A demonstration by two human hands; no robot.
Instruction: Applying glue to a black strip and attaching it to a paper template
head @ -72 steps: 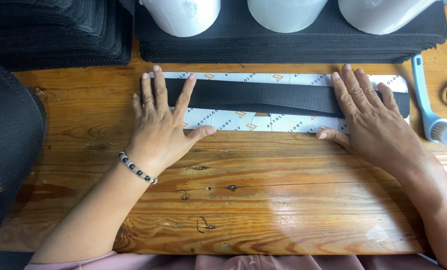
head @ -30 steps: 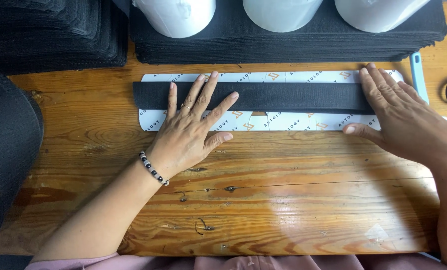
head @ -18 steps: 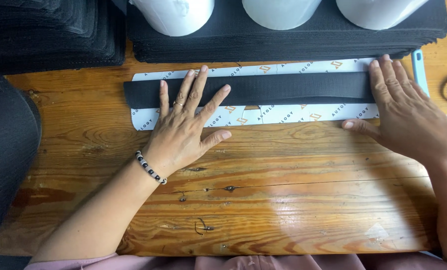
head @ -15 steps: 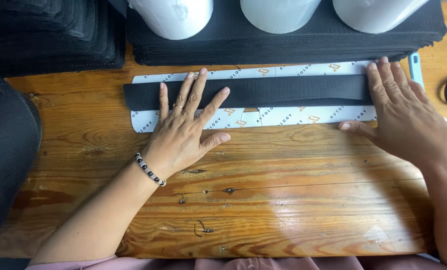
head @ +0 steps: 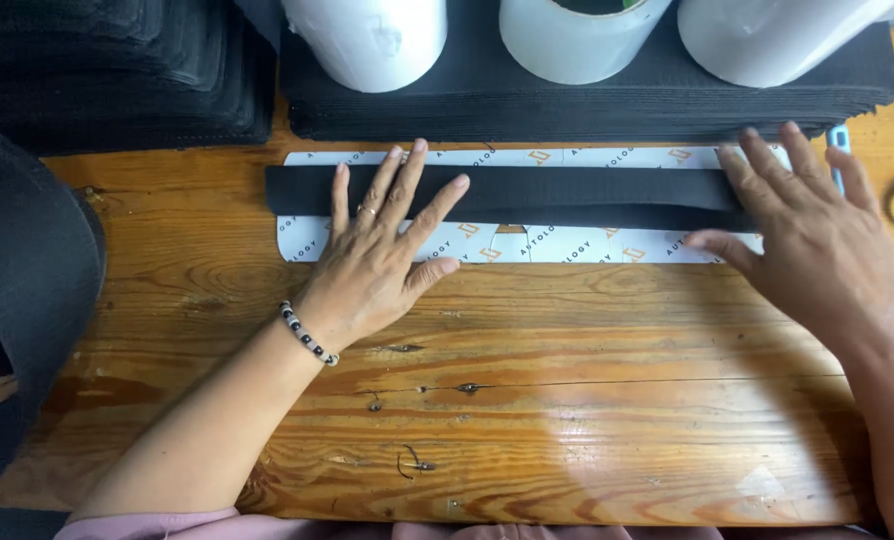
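1. Strip (head: 567, 190) lay flat along the far side of the bench (head: 567, 400), on a white backing (head: 557, 243) with small printed marks, just in front of a stack (head: 587, 105) of black sheets.
2. It looked thin, soft and light — black fabric or foam, I judged — so it would bend and drape if you lifted it by one end.
3. Its surface looked matte, not slippery; your palms could drag it without pinching.
4. The backing looked like slick paper, so the pair might slide on the wood together.
5. The best hold, I judged, was flat pressure near both ends, or a pinch at an end edge to peel it.
6. Your left hand (head: 372, 265) lay flat with fingers (head: 392, 185) spread wide, their tips across the strip and the thumb on the backing.
7. Your right hand (head: 817, 245) covered the strip's right end — fingers slightly fanned, pressed down, thumb pointing left along the backing.
8. Neither hand gripped anything; both only pressed.
9. A bead bracelet (head: 307, 333) sat on your left wrist.
10. Three white rolls (head: 567, 35) stood on the stack, well clear of your hands.
11. A blue handle (head: 839, 140) showed just beyond your right fingertips.
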